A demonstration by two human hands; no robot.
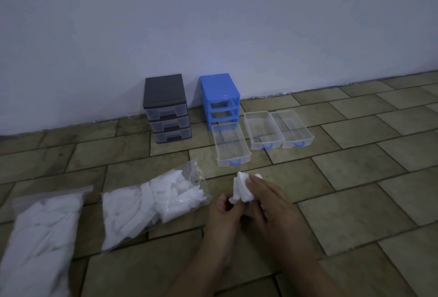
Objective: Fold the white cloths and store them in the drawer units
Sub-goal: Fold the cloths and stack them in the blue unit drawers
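White cloths fill 2 clear plastic bags on the floor: a closed bag at far left, then an open-mouthed bag with cloths spilling toward its opening; just right of it the left hand pinches the lower corner of a small white cloth, bunched and partly folded, held just above the floor; the right hand grips the same cloth, fingers curled over its top edge; further back a dark drawer unit stands against the wall with its 3 clear drawers in; to its right a blue drawer unit stands with 3 open slots; 3 clear drawers with blue handles lie on the floor beside it, the leftmost nearest the hands; tan tiles with dark joints cover the floor; the wall is plain pale blue-white; the light is dim.
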